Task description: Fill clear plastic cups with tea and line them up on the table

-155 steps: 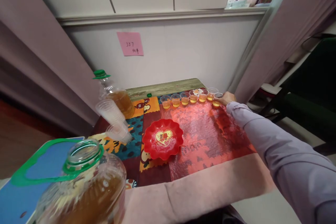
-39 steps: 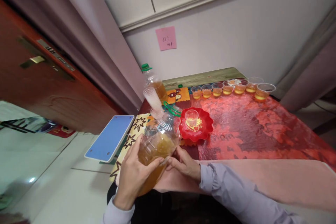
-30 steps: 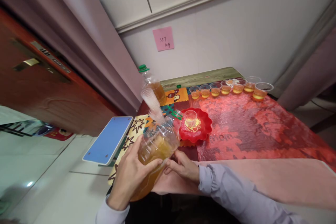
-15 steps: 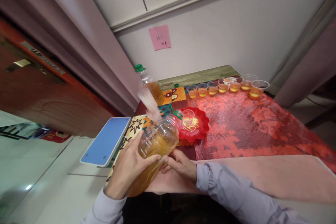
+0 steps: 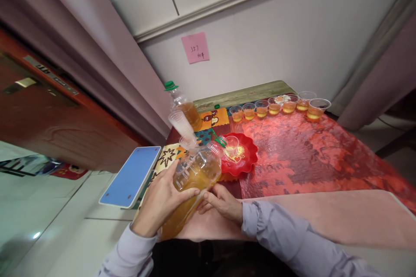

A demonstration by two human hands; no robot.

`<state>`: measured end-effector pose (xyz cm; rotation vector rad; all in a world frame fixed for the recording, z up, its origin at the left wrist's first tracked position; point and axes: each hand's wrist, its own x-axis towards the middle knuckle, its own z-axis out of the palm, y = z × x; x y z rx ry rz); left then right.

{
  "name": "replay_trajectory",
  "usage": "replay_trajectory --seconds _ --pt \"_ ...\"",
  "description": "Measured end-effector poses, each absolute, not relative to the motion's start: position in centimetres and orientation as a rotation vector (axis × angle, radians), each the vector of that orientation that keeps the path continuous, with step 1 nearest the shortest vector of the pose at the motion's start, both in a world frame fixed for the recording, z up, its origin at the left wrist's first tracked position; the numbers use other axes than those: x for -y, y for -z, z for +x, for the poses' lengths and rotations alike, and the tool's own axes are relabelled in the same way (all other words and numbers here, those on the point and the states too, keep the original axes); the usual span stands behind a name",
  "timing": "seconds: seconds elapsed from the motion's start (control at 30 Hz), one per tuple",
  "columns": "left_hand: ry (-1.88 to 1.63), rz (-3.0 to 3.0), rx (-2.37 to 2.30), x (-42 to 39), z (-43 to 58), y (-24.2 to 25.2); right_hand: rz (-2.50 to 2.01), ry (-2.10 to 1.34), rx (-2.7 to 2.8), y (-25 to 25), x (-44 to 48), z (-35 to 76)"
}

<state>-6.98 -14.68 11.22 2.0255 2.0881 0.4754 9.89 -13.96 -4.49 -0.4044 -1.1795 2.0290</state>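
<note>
A large clear bottle of amber drink [image 5: 200, 172] is tilted, its neck leaning over a red scalloped plate [image 5: 249, 161]. My left hand [image 5: 164, 199] wraps around the bottle's left side, the thumb across its front. Curled fingers of my right hand [image 5: 222, 202] grip its lower right side. On the plate, a clear plastic cup [image 5: 232, 146] sits close to the bottle's mouth, with a green ring at the neck. Whether liquid is flowing cannot be made out.
A stack of clear cups [image 5: 182, 126] leans beyond the bottle. Behind it stands a second bottle with a green cap [image 5: 189, 110]. Several part-filled cups [image 5: 274, 106] line the table's far side. A blue stool [image 5: 131, 176] is at the left; a pink cloth [image 5: 325, 214] covers the near edge.
The bottle's neck has dipped very slightly toward the cup. Both hands keep their hold, and the whole view has shifted a little.
</note>
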Motion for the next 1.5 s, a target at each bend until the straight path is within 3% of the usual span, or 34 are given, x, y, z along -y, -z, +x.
replay_trajectory --seconds 1.5 --pt "-0.225 1.997 -2.101 13.3 -5.1 -13.6 -0.440 -2.082 1.050 4.1 13.7 9.8"
